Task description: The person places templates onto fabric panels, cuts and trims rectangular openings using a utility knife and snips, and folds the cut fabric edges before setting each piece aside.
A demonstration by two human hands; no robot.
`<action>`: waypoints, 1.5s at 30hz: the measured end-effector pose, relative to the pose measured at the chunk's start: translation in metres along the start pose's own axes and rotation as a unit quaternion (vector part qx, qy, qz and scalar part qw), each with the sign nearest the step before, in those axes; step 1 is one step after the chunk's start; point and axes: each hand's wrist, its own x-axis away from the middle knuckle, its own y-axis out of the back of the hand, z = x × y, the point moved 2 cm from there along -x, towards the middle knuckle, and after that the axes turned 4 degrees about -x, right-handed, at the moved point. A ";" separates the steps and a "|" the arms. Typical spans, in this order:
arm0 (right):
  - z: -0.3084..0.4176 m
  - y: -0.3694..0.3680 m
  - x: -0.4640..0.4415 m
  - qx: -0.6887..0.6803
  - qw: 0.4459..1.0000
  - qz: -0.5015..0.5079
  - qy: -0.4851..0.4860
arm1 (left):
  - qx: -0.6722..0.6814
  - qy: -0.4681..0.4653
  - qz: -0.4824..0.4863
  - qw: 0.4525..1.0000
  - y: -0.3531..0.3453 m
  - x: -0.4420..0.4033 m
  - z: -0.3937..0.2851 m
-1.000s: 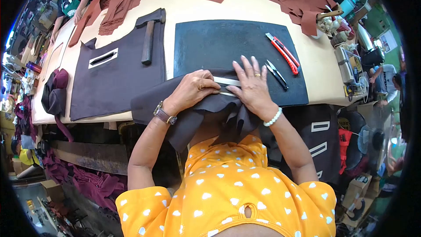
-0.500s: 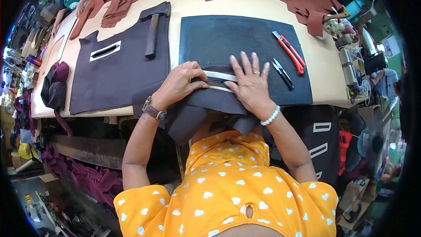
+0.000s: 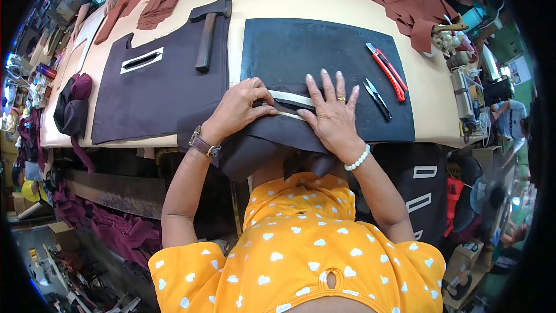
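A dark brown sheet of fabric or leather (image 3: pixel 263 134) drapes over the table's front edge, partly on the black mat. It has a slot edged by a white upper strip (image 3: pixel 292 98) and a thinner pale lower strip (image 3: pixel 291 115). At the slot's left end my left hand (image 3: pixel 243 107) is closed, thumb and fingers pinching the brown sheet. My right hand (image 3: pixel 336 116) lies flat with fingers spread, pressing down the slot's right end. Its palm hides what is under it.
On the black mat (image 3: pixel 324 43) lie a red box cutter (image 3: pixel 389 75) and small thread snips (image 3: pixel 377 99). To the left, a hammer (image 3: pixel 207 40) rests on stacked dark brown pieces (image 3: pixel 162 93). Reddish-brown pieces (image 3: pixel 399 0) lie at the back. Another person's hand (image 3: pixel 110 3) is far left.
The whole view has shifted slightly. Both hands stay at the slot in nearly the same pose, and the sheet's hanging folds have moved a little.
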 end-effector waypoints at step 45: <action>0.013 -0.017 -0.024 -0.127 0.991 0.047 0.011 | -0.326 -0.293 0.033 0.898 0.000 -0.002 -0.006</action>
